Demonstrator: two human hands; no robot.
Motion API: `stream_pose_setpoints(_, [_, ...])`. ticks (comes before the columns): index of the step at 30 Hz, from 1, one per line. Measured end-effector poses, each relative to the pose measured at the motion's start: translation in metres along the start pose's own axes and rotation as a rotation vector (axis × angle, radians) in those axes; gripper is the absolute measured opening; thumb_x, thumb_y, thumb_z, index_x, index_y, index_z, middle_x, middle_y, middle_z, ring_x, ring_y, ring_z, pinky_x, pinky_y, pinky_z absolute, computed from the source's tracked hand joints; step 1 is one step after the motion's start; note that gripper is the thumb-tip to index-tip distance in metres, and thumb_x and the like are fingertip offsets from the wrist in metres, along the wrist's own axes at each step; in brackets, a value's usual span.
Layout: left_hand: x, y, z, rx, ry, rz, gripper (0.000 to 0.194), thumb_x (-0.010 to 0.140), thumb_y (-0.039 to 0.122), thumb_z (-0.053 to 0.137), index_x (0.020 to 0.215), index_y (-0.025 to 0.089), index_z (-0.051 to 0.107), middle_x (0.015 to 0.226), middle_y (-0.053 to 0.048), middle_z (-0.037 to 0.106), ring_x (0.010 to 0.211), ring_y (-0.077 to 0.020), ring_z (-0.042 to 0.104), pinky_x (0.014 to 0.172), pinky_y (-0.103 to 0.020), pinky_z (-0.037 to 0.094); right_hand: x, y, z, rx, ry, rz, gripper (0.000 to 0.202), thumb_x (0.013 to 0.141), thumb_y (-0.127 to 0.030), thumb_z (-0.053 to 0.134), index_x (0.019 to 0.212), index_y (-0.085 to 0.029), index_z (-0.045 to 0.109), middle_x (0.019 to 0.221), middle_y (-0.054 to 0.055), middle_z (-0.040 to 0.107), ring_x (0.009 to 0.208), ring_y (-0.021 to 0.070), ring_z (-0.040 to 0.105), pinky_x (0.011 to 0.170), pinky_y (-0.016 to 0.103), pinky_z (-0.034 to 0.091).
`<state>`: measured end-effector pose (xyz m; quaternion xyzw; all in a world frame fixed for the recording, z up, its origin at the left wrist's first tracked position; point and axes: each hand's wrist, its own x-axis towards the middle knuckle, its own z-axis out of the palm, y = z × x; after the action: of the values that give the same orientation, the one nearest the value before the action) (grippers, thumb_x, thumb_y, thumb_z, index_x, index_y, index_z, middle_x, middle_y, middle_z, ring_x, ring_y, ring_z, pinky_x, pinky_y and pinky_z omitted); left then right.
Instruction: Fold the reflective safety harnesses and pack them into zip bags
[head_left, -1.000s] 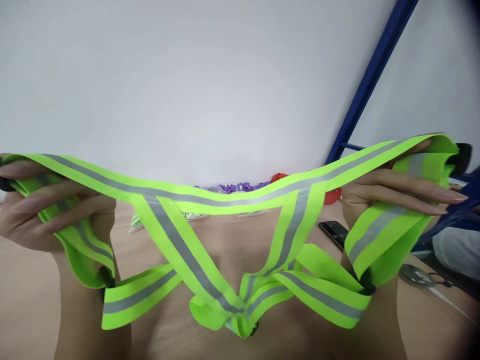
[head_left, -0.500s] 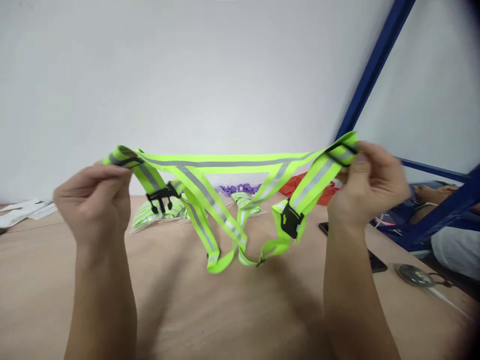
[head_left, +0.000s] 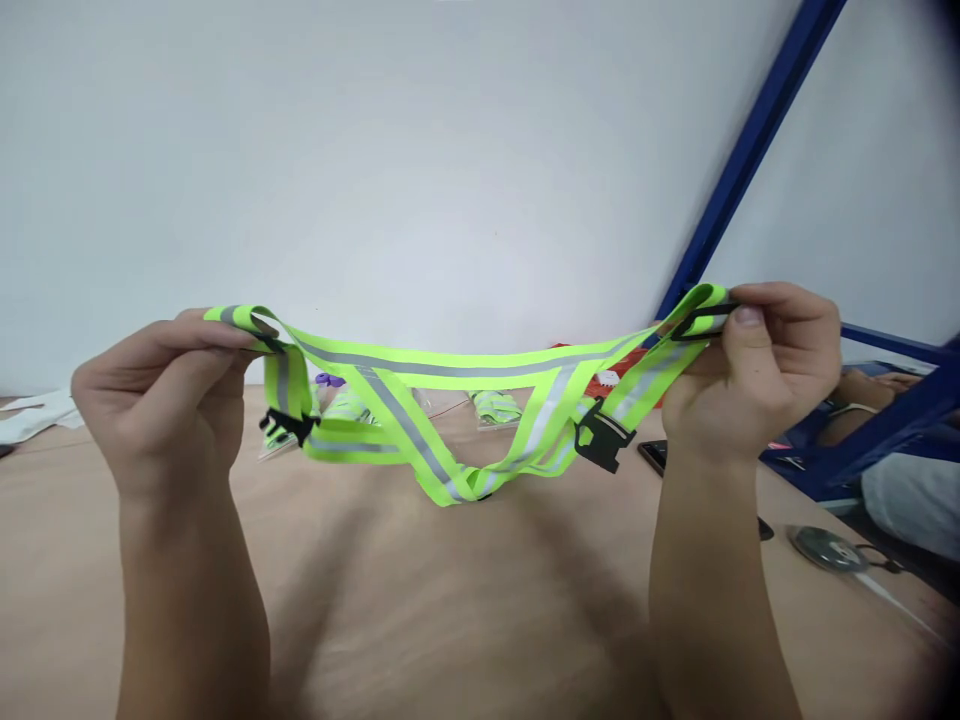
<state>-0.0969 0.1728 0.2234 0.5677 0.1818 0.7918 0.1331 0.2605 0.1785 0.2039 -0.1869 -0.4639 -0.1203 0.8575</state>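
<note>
A neon yellow-green reflective vest [head_left: 442, 370], made of straps with grey stripes, hangs stretched between my hands above the table. My left hand [head_left: 172, 390] pinches its left end near a black strap slider. The other end, with a black slider [head_left: 694, 322], is gripped between thumb and fingers of my right hand [head_left: 757, 360]. Below my left hand dangles a black prong buckle half [head_left: 289, 427]. A black socket buckle half [head_left: 604, 440] hangs on the right side. Two straps cross at the low middle of the vest.
Behind the vest, bagged reflective straps [head_left: 495, 408], purple items [head_left: 328, 380] and red material [head_left: 637, 365] lie on the brown table [head_left: 435, 610]. White sheets [head_left: 41, 415] are at left. A phone [head_left: 652, 455], a dark oval object [head_left: 829, 550], a blue frame [head_left: 739, 170] and another person's arm [head_left: 847, 410] are right.
My hands have moved slightly farther apart. The vest's top strap has sunk lower in view, and its hanging straps have swung up, with the buckle halves tilted differently.
</note>
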Motion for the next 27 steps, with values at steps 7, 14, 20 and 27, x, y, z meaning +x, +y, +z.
stream_pose_setpoints(7, [0.001, 0.009, -0.006, -0.084, -0.042, -0.235, 0.018, 0.061, 0.007, 0.063, 0.066, 0.020, 0.075, 0.057, -0.001, 0.062, 0.063, -0.0166, 0.063, 0.050, -0.027, 0.047, 0.001, -0.007, 0.000, 0.030, -0.037, 0.119, 0.007, 0.074, -0.019, 0.064, 0.077, -0.023, 0.068, 0.074, 0.000, 0.055, 0.064, 0.0160, 0.059, 0.063, 0.035, 0.052])
stream_pose_setpoints(14, [0.004, -0.008, -0.022, -0.035, -0.161, -0.528, 0.016, 0.065, 0.018, 0.077, 0.081, 0.019, 0.078, 0.040, 0.000, 0.048, 0.054, -0.0174, 0.060, 0.035, -0.018, 0.032, -0.010, -0.022, 0.000, -0.270, -0.264, 0.078, 0.006, 0.081, -0.020, 0.069, 0.080, -0.022, 0.074, 0.077, 0.005, 0.070, 0.069, 0.0215, 0.065, 0.063, 0.036, 0.051])
stream_pose_setpoints(20, [0.003, -0.022, -0.026, 0.157, -0.635, -0.814, 0.027, 0.068, 0.040, 0.084, 0.080, 0.017, 0.078, 0.062, -0.005, 0.064, 0.049, -0.0117, 0.053, 0.041, -0.021, 0.043, -0.021, -0.007, -0.003, -0.505, -0.759, 0.369, 0.017, 0.086, -0.024, 0.063, 0.095, -0.022, 0.076, 0.083, 0.004, 0.075, 0.076, 0.0236, 0.072, 0.069, 0.035, 0.057])
stream_pose_setpoints(27, [-0.001, -0.026, -0.008, 0.098, -0.219, -0.511, 0.014, 0.070, 0.027, 0.082, 0.079, 0.018, 0.078, 0.074, -0.003, 0.071, 0.065, -0.0119, 0.061, 0.058, -0.020, 0.050, -0.035, 0.015, 0.006, -0.409, -0.514, 0.198, 0.019, 0.091, -0.028, 0.059, 0.103, -0.023, 0.073, 0.104, 0.005, 0.075, 0.097, 0.0234, 0.072, 0.089, 0.039, 0.057])
